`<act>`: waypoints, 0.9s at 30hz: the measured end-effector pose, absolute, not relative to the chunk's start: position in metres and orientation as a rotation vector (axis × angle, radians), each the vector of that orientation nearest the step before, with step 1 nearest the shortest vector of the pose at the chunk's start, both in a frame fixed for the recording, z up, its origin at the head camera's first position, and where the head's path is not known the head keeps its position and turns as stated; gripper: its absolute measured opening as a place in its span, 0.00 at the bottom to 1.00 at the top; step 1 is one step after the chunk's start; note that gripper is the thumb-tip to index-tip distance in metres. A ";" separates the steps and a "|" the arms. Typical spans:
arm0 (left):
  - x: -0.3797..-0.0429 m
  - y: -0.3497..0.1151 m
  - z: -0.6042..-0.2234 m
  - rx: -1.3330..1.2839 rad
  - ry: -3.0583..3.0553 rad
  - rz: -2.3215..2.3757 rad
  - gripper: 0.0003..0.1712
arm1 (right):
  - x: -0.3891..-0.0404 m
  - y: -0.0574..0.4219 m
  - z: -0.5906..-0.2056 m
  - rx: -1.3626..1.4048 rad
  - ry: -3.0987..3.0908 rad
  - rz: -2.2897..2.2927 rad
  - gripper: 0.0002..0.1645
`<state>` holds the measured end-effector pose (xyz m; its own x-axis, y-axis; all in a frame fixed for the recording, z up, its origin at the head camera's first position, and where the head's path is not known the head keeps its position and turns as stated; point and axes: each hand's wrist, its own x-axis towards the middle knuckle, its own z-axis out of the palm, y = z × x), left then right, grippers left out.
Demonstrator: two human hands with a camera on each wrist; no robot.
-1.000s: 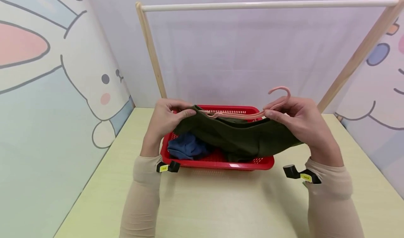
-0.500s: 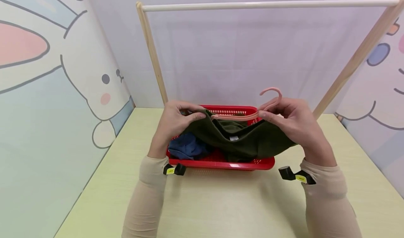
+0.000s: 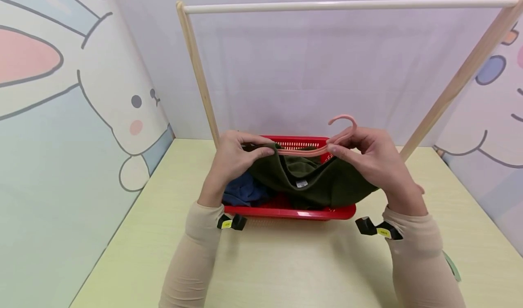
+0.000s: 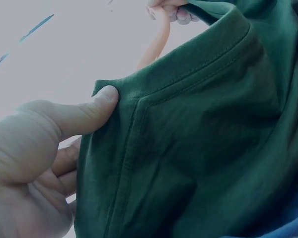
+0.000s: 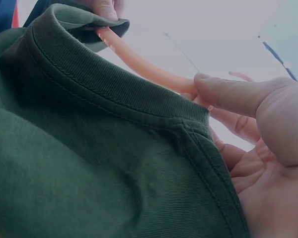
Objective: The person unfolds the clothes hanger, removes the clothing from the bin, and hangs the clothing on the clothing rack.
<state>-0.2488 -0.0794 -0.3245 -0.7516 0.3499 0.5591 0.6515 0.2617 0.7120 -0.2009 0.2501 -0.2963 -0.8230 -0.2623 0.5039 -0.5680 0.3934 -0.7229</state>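
Observation:
A dark green shirt (image 3: 339, 185) with a ribbed collar and a small white label is held up over the red basket (image 3: 286, 213). My left hand (image 3: 239, 158) pinches the collar's left side between thumb and fingers. With my right hand (image 3: 367, 156) I pinch a pink hanger (image 3: 300, 153) close below its hook, at the right side of the collar. The hanger's arm spans the neck opening, and its left end is hidden in the shirt near my left fingers. In the right wrist view the hanger (image 5: 144, 69) enters the cloth at the far collar edge.
Blue cloth (image 3: 245, 190) lies in the basket's left part. Behind stands a rack with a white bar (image 3: 347, 5) and wooden posts (image 3: 197, 72). A green curved strip (image 3: 452, 267) shows beside my right sleeve. Printed walls close off both sides of the table (image 3: 286, 267).
My right hand has moved left with the hanger, and its left end has gone out of sight in the collar. My left hand has shifted right, so the neck opening sags and shows its label.

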 end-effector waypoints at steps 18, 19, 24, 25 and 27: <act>-0.243 -0.060 -0.327 -1.024 -2.247 -1.465 0.10 | -0.206 0.221 -0.307 0.820 -2.383 1.420 0.04; -0.242 -0.058 -0.327 -1.033 -2.251 -1.463 0.10 | -0.206 0.220 -0.308 0.813 -2.387 1.424 0.05; -0.240 -0.053 -0.328 -1.043 -2.272 -1.427 0.13 | -0.204 0.217 -0.310 0.766 -2.409 1.406 0.04; -0.240 -0.053 -0.328 -1.043 -2.276 -1.419 0.13 | -0.204 0.217 -0.310 0.760 -2.412 1.402 0.04; -0.240 -0.052 -0.329 -1.044 -2.279 -1.406 0.13 | -0.204 0.217 -0.310 0.757 -2.414 1.397 0.04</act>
<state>-0.2401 -0.0518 -0.3287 -0.7052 0.4365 0.5586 0.6951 0.2706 0.6660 -0.2038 0.2170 -0.3097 -0.8334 -0.3106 0.4571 -0.5511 0.4048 -0.7297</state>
